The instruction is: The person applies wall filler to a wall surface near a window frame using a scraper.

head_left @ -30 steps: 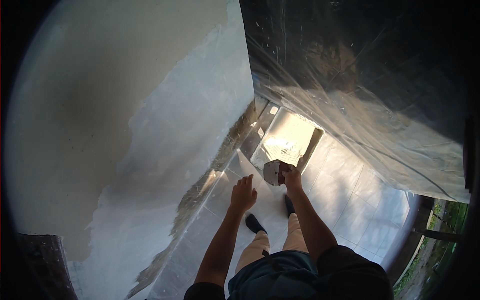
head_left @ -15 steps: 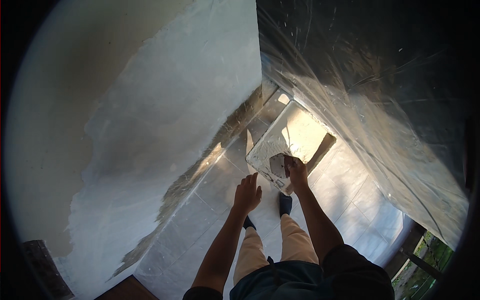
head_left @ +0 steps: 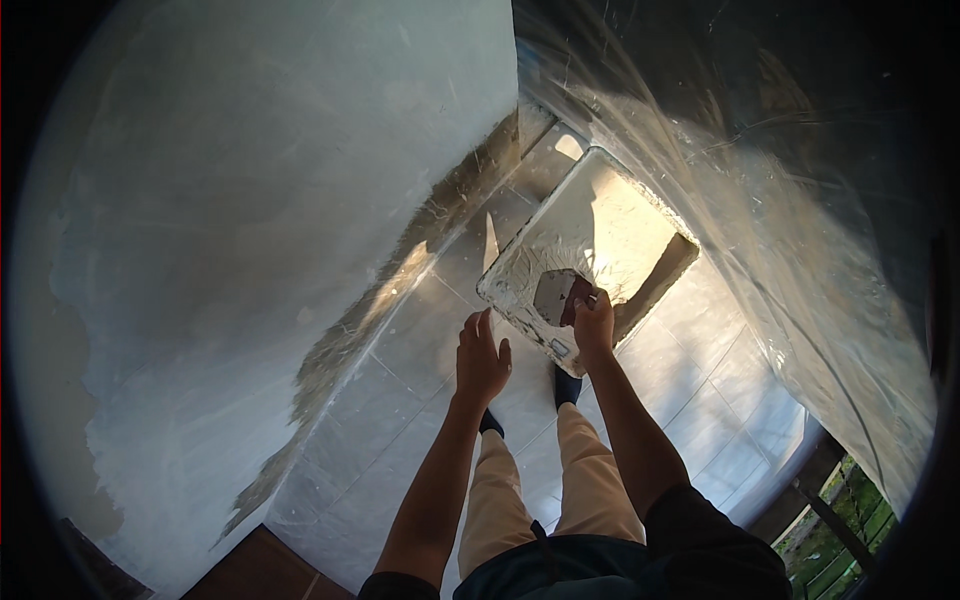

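Note:
My right hand [head_left: 594,318] is closed around the dark reddish handle of a putty knife [head_left: 553,296]. Its wide grey blade is over the near end of a rectangular tub [head_left: 530,342], against the pale plaster paste [head_left: 612,222] inside. Ridges and smears mark the paste around the blade. Beside the tub's left corner is my left hand [head_left: 482,362], empty, its fingers stretched out close to the rim; whether they touch it I cannot tell.
A partly coated wall [head_left: 300,200] rises on the left, its bottom strip rough and bare. Clear plastic sheeting [head_left: 800,230] hangs on the right. Grey floor tiles [head_left: 405,330] lie under the tub and my feet. Greenery [head_left: 850,510] shows past a dark frame at lower right.
The view has shifted, with the tub now higher in it. My right hand has turned the putty knife, so more of its blade and handle shows. My left hand stays by the tub's corner.

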A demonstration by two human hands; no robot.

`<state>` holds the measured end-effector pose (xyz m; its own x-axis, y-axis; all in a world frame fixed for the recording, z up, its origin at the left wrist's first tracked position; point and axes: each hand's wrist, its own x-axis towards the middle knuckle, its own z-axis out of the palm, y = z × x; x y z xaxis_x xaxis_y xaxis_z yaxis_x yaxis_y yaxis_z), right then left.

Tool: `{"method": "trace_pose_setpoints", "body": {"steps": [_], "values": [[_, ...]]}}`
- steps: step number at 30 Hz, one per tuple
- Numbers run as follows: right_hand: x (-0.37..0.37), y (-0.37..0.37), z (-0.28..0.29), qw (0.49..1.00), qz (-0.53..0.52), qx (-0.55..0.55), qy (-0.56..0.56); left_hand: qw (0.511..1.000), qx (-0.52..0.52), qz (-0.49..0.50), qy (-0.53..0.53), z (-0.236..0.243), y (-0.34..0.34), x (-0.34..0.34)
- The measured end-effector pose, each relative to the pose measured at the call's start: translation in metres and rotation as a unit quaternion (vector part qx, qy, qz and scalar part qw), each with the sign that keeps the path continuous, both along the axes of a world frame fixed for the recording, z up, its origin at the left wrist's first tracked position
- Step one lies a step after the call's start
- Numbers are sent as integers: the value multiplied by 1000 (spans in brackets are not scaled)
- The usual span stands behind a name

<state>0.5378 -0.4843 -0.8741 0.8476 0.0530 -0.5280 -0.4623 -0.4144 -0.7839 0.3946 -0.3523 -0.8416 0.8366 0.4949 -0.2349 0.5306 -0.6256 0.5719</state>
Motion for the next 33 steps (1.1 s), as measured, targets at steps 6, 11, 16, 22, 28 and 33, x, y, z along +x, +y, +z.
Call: {"method": "trace_pose_setpoints", "body": {"steps": [6,11,16,22,28,33], "values": [[10,21,2,975,114,-133,-135,998,18,59,-26,-28,9,9],[42,35,25,920,236,-106,-295,985,-73,143,-59,-55,10,11],[65,44,23,813,387,-110,-421,956,-186,225,-36,-65,4,14],[54,51,15,778,416,-102,-460,944,-217,248,-29,-65,2,12],[43,54,1,748,415,-123,-502,939,-230,257,-18,-66,7,8],[34,56,-4,726,432,-166,-509,932,-252,260,-22,-73,11,3]]}}
